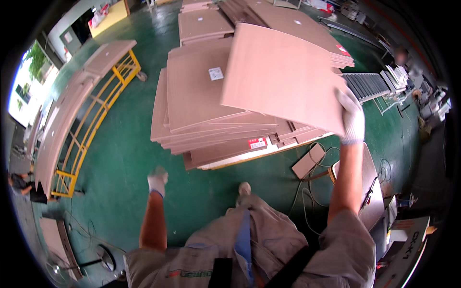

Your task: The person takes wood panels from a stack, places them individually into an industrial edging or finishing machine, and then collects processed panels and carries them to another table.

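Note:
My right hand (353, 117), in a white glove, grips the right edge of a large light-brown wood panel (283, 74). The panel is tilted and raised over the right part of a stack of similar panels (199, 93). My left hand (157, 181), gloved too, hangs over the green floor in front of the stack, away from the panel. Motion smears its fingers, and no held thing shows there. A white label (216, 73) lies on the stack's top panel. Lower down, a red and white label (258, 143) marks a panel's corner.
On the left stands a yellow wheeled rack (103, 113) bearing long panels. More stacked panels (204, 24) lie behind. A roller conveyor (367, 86) is at the right. Near my right side are a small board (308, 161), a cable (307, 201) on the floor and a dark-topped table (372, 185).

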{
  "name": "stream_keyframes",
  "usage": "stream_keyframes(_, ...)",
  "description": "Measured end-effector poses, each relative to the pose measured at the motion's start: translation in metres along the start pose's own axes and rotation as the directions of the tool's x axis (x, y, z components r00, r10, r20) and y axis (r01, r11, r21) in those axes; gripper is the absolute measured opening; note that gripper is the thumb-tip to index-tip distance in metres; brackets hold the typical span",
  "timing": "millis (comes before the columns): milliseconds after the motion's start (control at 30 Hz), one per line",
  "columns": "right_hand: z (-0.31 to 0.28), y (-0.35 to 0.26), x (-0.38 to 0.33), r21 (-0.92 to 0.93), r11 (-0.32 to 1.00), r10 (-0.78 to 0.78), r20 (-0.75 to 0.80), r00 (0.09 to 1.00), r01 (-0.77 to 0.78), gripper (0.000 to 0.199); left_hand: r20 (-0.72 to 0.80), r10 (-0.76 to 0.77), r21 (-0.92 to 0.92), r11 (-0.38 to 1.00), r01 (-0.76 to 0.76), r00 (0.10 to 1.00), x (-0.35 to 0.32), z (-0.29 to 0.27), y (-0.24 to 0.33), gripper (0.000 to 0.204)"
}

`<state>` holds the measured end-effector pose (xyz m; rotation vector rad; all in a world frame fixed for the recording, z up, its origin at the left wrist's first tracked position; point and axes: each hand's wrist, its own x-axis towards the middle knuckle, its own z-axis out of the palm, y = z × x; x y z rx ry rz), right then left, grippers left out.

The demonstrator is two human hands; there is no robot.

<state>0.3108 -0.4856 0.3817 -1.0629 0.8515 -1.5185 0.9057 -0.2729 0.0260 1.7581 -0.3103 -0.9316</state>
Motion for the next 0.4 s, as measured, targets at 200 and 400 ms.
stream_keyframes(200, 0.076, 0.092, 0.131, -0.555, 0.832, 0.155, 0.228, 0.961, -0.002, 0.056, 0.122, 0.126, -0.051, 0.991, -0.121, 0.985, 0.043, 0.031, 0.144, 0.049)
stream_keyframes(400, -0.007, 0.215, 0.130, -0.482, 0.847, 0.334, 0.155, 0.930, -0.224, 0.070, 0.647, -0.066, -0.396, 0.822, 0.409, 0.760, 0.059, 0.112, 0.217, 0.049)
